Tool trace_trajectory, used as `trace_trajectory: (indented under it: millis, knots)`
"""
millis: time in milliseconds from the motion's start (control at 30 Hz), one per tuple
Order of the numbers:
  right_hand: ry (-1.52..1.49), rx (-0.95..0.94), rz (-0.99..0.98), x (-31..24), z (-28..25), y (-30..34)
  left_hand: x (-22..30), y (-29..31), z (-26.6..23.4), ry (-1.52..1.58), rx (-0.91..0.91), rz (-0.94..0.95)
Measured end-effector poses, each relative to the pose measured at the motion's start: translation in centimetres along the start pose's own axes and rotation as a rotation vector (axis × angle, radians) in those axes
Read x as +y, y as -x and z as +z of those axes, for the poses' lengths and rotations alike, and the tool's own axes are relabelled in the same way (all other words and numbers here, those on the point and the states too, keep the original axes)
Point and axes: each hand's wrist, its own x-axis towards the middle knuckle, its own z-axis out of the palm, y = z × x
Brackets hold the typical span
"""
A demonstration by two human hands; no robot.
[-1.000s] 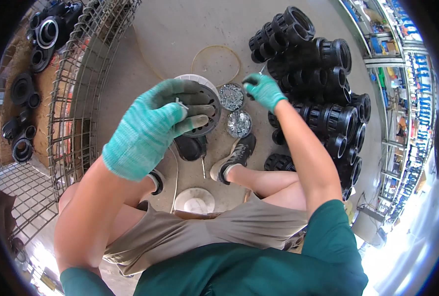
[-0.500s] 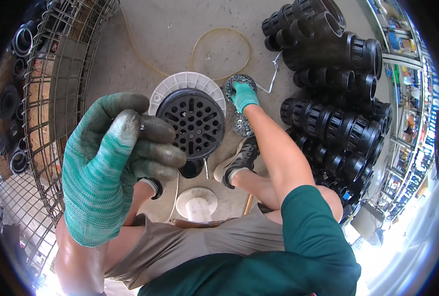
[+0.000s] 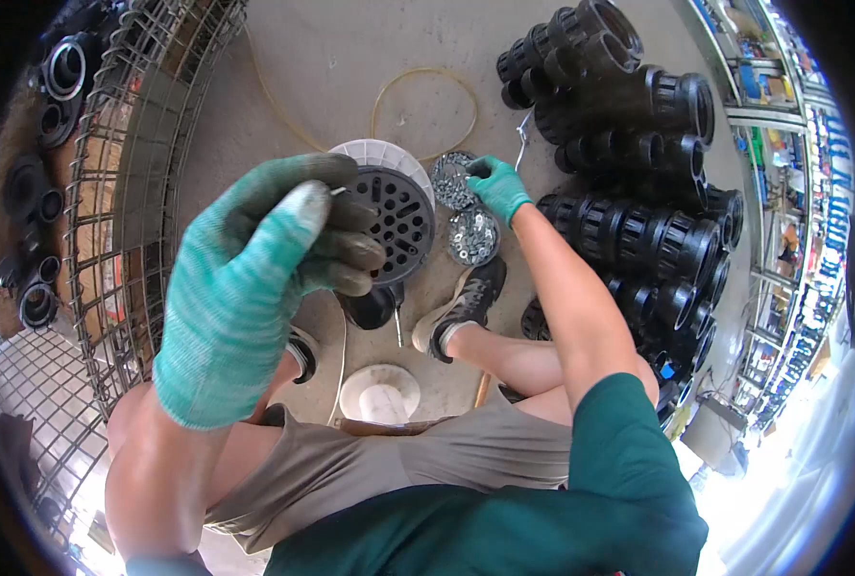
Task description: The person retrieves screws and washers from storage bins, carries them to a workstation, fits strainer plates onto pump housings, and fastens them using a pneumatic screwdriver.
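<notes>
My left hand (image 3: 254,269), in a green and white glove with dark coated fingers, is raised at centre left. Its thumb and forefinger pinch a small metal pin-like piece (image 3: 338,191), whose full shape is hidden. Behind it, a black round grate (image 3: 400,230) with holes and slots lies on a white ribbed round base (image 3: 365,149). My gloved right hand (image 3: 500,189) is closed at the right edge of a round dish of small metal fasteners (image 3: 451,184). What its fingertips hold, if anything, is too small to tell. A second round dish holds washers or nuts (image 3: 473,237).
Stacked black ribbed plastic pipe fittings (image 3: 638,230) fill the right side. A wire mesh cage (image 3: 110,192) with black parts stands at left. A yellowish hose (image 3: 427,72) curls on the floor. A white round pedestal (image 3: 381,394) stands between my legs.
My right hand has risen out of the fastener dish and shifted right. My left hand has moved right and slightly up, still pinching the small metal piece. The view has shifted a little.
</notes>
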Motion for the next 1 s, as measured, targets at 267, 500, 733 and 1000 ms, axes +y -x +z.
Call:
trace_trajectory:
  millis: [267,500,733,1000]
  knots:
    - [-0.516,-0.281,-0.318,-23.9,-6.0,13.8,-1.8,0.8,-0.7,0.275,-0.189,-0.08]
    - [-0.015,-0.03,-0.576,-31.5,-4.8,20.6,-1.6,1.8,1.1,0.152,-0.237,-0.034]
    - [-0.137,-0.036,-0.619,-30.0,-4.5,19.4,-1.8,1.4,0.4,0.091,-0.172,0.05]
    - [0.37,-0.222,-0.098,-1.6,-3.9,7.3,-0.7,0.9,0.4,-0.025,-0.093,0.114]
